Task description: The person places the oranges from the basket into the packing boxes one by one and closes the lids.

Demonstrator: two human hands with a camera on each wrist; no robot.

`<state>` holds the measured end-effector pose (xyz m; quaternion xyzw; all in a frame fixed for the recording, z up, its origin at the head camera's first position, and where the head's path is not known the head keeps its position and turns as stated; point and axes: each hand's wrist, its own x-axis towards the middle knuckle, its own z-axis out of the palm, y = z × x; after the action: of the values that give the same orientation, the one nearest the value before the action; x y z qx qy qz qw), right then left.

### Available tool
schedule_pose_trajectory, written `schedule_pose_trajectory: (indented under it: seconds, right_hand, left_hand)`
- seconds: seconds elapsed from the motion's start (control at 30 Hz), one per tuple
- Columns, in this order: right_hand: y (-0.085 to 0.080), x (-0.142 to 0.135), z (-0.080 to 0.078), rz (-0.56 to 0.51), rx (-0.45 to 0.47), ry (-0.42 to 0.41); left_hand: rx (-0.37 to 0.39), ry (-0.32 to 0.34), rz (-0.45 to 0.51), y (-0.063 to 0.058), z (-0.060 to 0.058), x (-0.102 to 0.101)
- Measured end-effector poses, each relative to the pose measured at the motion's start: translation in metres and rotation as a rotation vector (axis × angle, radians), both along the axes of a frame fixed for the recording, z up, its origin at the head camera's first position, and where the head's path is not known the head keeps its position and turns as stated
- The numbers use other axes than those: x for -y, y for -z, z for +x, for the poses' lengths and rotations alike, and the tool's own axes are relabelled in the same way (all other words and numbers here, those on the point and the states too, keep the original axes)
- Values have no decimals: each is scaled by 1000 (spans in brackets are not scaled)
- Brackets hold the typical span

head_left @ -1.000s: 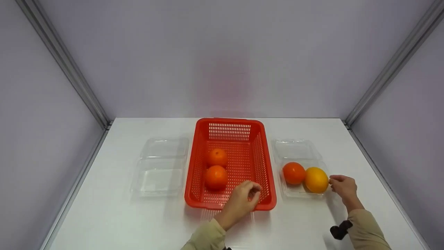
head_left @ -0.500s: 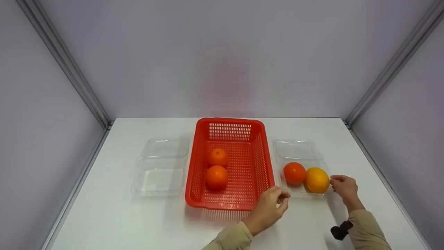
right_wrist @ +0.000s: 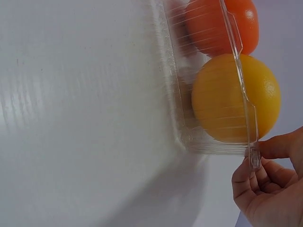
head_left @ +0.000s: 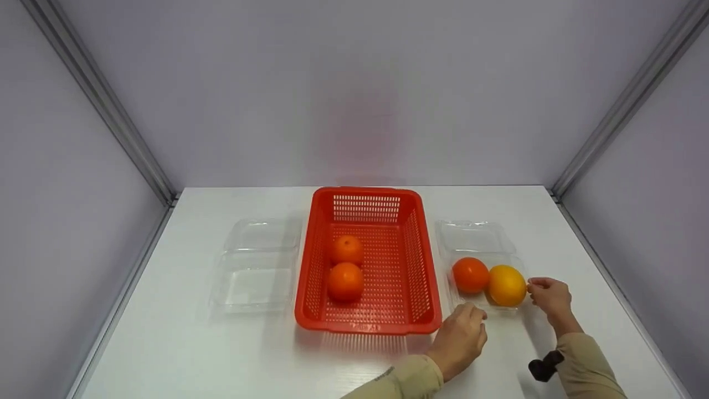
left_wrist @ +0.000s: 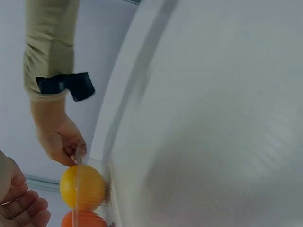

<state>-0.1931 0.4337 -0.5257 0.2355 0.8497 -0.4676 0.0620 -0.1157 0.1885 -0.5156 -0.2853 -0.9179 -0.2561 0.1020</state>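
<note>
The right hand (head_left: 550, 296) is pinching the right rim of the open clear container (head_left: 473, 239), which is lying on the right of the bench (head_left: 166, 354) and holding a red-orange fruit (head_left: 471, 275) and a yellow fruit (head_left: 507, 285). The left hand (head_left: 458, 339), fingers loosely bent, is hovering beside its near edge. Farther left, a red basket (head_left: 368, 327) is holding two orange fruits (head_left: 346, 284).

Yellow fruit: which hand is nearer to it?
Right. The right hand pinches the edge of the clear container just right of the yellow fruit. The left hand is farther off, below and left of the fruit in the head view.
</note>
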Motion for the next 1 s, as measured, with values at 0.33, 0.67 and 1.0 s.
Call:
schedule_pose_trajectory:
  seconds: [0.33,0.67,1.0]
  right_hand:
    - [-1,-2,0,18,-9,-15]
    - [-15,-9,4,-16,82,-98]
    - [-19,-16,-9,-115,76,-132]
  left_hand:
    - [-382,-168,-393,20,-16,-18]
    - [-422,-185,-426,26,-23,-23]
    - [-369,-147,-411,33,-24,-20]
